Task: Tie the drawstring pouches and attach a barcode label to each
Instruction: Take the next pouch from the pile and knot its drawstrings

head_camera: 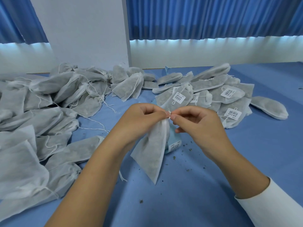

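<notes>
Held up over the middle of the desk (213, 185) by its gathered neck: a filled white pouch (151, 149), hanging tilted with the bottom corner toward the near edge; contact with the desk at that corner impossible to tell. Pinched at the neck from the left by the left hand (141, 118), with thumb and forefinger closed tight on the fabric and the other fingers curled in. Pinched from the right by the right hand (196, 123), with thumb and forefinger closed on the small white loop of drawstring (169, 114) at the very top and the remaining fingers loosely bent. Fingertips of both hands nearly touching around that loop. Just behind the pouch, flat on the desk and partly hidden: a pale blue sheet (173, 141) bearing a printed label. Along the left edge and up to the far left corner: a big heap of untied pouches (41, 112) with loose strings trailing. Toward the far right: a smaller heap of tied pouches (232, 95), several carrying a white barcode label (179, 98). Scattered near the middle and right of the desk: dark crumbs (188, 169). On the right forearm, at the near right corner: a white sleeve (270, 202). Beyond the far edge: a white wall (85, 33) and blue curtains (196, 17).
</notes>
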`<action>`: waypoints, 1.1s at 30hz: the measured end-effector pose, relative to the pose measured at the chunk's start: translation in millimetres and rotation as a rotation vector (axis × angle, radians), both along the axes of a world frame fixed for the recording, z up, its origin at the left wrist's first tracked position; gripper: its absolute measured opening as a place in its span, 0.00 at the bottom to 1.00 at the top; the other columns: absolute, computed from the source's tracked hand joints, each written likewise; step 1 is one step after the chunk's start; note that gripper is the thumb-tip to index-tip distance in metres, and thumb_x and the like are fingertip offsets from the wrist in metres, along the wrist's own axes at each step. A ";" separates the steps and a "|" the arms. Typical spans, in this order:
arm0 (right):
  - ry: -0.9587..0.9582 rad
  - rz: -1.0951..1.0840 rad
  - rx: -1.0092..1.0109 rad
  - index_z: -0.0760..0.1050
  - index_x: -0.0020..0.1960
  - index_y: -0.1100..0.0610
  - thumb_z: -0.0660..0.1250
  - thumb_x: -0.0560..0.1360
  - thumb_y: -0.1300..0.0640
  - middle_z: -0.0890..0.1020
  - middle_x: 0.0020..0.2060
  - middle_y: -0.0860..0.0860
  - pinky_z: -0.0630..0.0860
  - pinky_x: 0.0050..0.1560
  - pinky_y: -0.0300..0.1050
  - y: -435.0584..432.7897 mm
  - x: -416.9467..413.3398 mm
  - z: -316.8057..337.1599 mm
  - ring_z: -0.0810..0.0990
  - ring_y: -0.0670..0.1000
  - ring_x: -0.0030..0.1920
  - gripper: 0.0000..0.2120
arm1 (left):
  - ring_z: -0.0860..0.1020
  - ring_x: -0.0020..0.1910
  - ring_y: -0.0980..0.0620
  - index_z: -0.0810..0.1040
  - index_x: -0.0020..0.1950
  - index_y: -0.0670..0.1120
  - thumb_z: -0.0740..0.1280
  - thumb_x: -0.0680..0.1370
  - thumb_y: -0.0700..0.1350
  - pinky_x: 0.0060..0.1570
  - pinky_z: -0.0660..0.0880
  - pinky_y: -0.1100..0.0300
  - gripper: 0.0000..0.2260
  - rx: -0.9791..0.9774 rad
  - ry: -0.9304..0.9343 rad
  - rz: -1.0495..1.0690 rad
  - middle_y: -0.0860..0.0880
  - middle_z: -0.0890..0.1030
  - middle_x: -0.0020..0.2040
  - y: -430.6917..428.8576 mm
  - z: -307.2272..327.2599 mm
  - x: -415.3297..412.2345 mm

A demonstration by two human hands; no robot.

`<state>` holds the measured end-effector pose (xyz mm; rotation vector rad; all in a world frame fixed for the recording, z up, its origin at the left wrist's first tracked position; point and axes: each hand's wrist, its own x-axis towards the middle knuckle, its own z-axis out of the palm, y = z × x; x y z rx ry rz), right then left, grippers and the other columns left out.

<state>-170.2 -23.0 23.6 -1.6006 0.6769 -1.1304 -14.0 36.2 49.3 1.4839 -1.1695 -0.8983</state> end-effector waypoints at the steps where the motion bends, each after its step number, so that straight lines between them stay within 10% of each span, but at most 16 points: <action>1: 0.000 -0.005 -0.001 0.84 0.43 0.56 0.72 0.73 0.65 0.85 0.38 0.49 0.79 0.37 0.36 0.7 0.0 0.2 0.81 0.46 0.38 0.06 | 0.77 0.37 0.60 0.86 0.43 0.47 0.73 0.75 0.46 0.45 0.70 0.61 0.04 -0.005 0.005 0.000 0.56 0.83 0.36 0.1 -0.1 -0.5; 11: -0.028 -0.004 0.012 0.86 0.45 0.56 0.74 0.72 0.62 0.86 0.40 0.49 0.80 0.37 0.37 3.6 -2.3 2.5 0.84 0.46 0.41 0.04 | 0.82 0.50 0.55 0.88 0.46 0.49 0.72 0.75 0.45 0.62 0.75 0.53 0.04 -0.012 0.038 -0.006 0.52 0.87 0.44 2.2 0.1 1.6; 33: -0.172 0.035 0.060 0.82 0.45 0.58 0.68 0.77 0.65 0.86 0.38 0.55 0.79 0.42 0.36 -2.8 -1.6 1.3 0.85 0.49 0.39 0.06 | 0.73 0.35 0.53 0.80 0.38 0.50 0.75 0.73 0.44 0.35 0.66 0.62 0.07 -0.010 0.002 -0.134 0.47 0.81 0.36 3.5 1.6 -0.1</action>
